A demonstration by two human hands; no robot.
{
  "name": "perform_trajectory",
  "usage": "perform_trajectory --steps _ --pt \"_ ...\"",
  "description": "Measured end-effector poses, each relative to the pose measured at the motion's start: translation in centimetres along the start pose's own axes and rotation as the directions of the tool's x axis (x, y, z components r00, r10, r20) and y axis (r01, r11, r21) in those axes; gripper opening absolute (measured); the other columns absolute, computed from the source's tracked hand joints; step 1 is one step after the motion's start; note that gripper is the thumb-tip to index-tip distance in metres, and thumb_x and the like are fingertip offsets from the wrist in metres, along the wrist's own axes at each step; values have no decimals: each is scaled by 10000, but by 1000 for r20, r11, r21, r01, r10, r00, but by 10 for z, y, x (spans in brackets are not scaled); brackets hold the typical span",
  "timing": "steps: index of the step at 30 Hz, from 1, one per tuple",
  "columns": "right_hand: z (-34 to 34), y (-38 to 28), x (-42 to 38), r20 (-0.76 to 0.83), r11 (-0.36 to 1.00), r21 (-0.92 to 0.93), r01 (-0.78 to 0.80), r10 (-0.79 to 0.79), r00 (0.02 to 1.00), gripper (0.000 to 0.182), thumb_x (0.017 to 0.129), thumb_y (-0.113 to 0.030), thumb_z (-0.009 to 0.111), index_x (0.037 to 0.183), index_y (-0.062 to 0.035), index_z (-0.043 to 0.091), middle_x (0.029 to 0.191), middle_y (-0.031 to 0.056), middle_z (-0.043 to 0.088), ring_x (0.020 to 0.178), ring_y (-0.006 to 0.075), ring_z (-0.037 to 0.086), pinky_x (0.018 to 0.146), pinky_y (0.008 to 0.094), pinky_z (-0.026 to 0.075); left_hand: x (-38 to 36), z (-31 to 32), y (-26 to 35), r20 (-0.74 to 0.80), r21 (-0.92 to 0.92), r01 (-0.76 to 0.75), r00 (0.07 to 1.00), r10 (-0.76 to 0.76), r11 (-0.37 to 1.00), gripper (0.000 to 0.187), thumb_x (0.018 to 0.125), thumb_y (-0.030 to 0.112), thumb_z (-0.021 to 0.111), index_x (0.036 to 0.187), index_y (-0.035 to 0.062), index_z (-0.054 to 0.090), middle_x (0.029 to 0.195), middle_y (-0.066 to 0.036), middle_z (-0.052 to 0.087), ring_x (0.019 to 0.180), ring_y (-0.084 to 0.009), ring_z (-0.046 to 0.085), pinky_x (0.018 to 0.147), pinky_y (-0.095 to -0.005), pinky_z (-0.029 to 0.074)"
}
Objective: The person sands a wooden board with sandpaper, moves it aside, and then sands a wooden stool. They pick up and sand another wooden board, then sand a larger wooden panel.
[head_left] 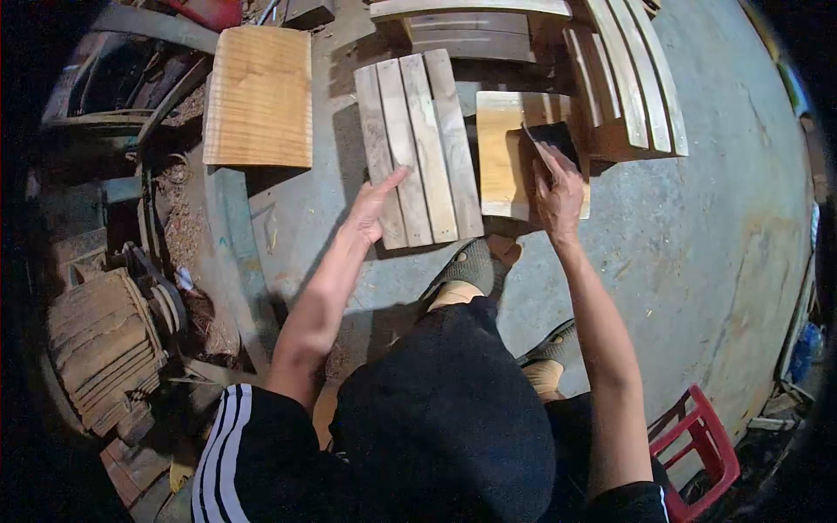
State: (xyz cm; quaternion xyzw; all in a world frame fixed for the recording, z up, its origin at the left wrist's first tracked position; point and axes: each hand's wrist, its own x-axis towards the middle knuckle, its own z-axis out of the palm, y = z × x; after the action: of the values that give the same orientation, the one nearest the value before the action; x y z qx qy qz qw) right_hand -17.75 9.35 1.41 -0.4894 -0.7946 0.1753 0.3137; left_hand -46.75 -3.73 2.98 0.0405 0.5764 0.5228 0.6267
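Observation:
My left hand (373,205) grips a slatted wooden crate (419,144) by its near left edge, thumb on top and the other fingers partly hidden at its side. The slats run away from me with narrow gaps between them. In my right hand (560,196) is a bent sheet of dark sandpaper (553,138), pinched near its lower end. Under that hand lies a smooth wooden block or box (500,157) with a light, yellowish top, partly covered by the sheet and its shadow.
More slatted wooden crates (641,78) stand at the far right. At the left, a wooden box (261,96) rests near a metal beam (235,253). A motor-like machine (105,344) sits among scraps. A red plastic stool (706,444) is at lower right. My shoes are on the concrete floor (697,253).

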Motion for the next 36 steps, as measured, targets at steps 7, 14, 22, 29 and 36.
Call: perform_trajectory --steps 7,14,22,29,36 --pt "-46 6 -37 59 999 -28 -46 48 997 467 804 -13 635 1249 -155 642 1250 99 623 1207 320 537 1042 414 415 -3 -51 24 -63 66 -81 994 86 995 553 855 295 762 1268 -23 576 1180 -111 660 1015 -208 664 873 -355 546" --pt "-42 9 -49 144 994 -99 -45 59 988 584 741 4 660 1296 -174 627 1377 62 561 1289 292 484 1095 408 374 -11 -115 59 -136 89 -178 973 189 980 544 881 320 739 1292 10 562 1208 -104 647 1070 -210 630 925 -364 511" --pt "-44 8 -37 79 987 -155 -35 47 996 412 828 -124 667 1237 -170 654 1239 52 614 1132 276 538 973 410 414 -34 -3 63 135 935 -352 470 872 45 512 876 230 688 1310 15 523 1251 -210 587 1165 -329 571 1005 -407 430" --pt "-52 -5 -33 -66 977 131 -167 177 982 223 944 -160 617 1102 -19 685 1085 141 672 1000 324 624 889 382 479 48 125 -57 250 397 -188 964 91 898 681 912 377 682 1371 -62 437 1327 -197 559 1238 -257 551 1014 -384 461" --pt "-68 -18 -30 -54 962 190 -195 208 977 182 958 -128 600 1037 23 665 1010 164 673 921 324 636 813 388 493 49 139 -47 206 249 -151 973 100 957 420 864 256 755 1133 -50 656 1018 -125 707 857 -173 690 759 -315 569"
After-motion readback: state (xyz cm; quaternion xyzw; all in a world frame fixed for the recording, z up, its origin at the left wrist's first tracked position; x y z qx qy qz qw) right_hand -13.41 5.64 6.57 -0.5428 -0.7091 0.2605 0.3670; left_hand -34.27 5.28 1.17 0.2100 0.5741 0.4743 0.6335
